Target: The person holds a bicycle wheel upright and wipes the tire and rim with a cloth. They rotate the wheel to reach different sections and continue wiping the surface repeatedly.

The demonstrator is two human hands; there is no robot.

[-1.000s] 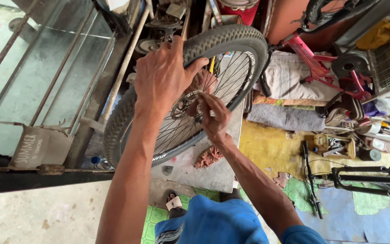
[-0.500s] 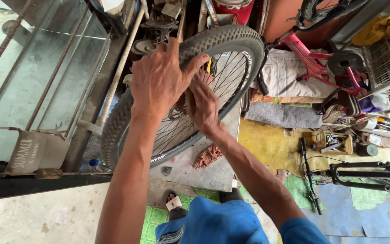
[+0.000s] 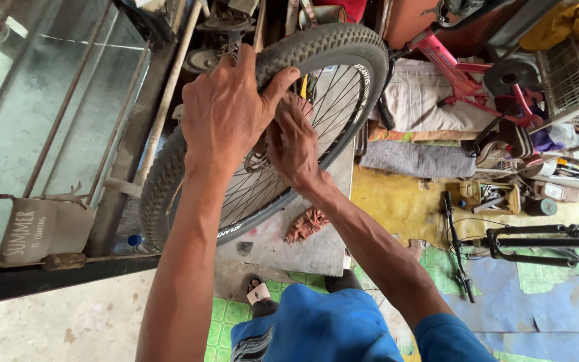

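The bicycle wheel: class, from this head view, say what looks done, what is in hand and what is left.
Done: the knobby tyre sits on the bicycle wheel, which is off any frame. In hand: the left hand grips the tyre's top edge, while the right hand works at the hub among the spokes. Left: cannot be judged; the hub is hidden behind the hands.

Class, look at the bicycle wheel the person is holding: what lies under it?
Under the bicycle wheel, through its spokes, a grey slab shows with a reddish rag on it. The left hand and right hand cover the hub, so it cannot be seen.
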